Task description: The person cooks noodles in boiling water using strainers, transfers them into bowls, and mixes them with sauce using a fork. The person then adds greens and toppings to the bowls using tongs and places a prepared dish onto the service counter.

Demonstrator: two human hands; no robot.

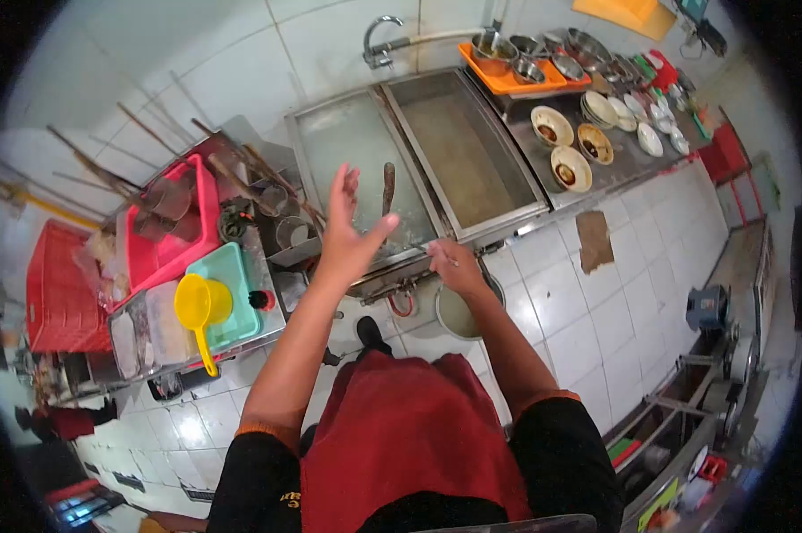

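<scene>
A: What do we enter for the left hand (352, 222)?
B: Left hand, one; raised over the near part of the left basin (334, 124); fingers open and parted, thumb spread wide; we see nothing held in it.
A: And the right hand (458, 268)?
B: Right hand, one; at the near edge of the same basin; fingers closed around a thin piece (453, 261), too small for us to identify.
A: Where do we list the brown handle (389, 186)?
B: Between the two hands, within the left basin; dark, narrow, upright in our view; apart from the left hand as we see it; we cannot tell what its lower end joins.
A: Basins and fittings?
B: Left basin, with pale cloudy water; right basin (463, 151), with browner water; one curved tap (383, 35) on the wall behind; one bucket (458, 332) on the floor, below the right hand.
A: To the right?
B: Stained bowls (581, 171) on the metal counter; beyond them, one orange tray (507, 85) bearing metal pans.
A: To the left?
B: One yellow dipper (203, 302), resting on a teal tray (243, 266); one pink bin (207, 200) just behind; one red crate (63, 293) farther left.
</scene>
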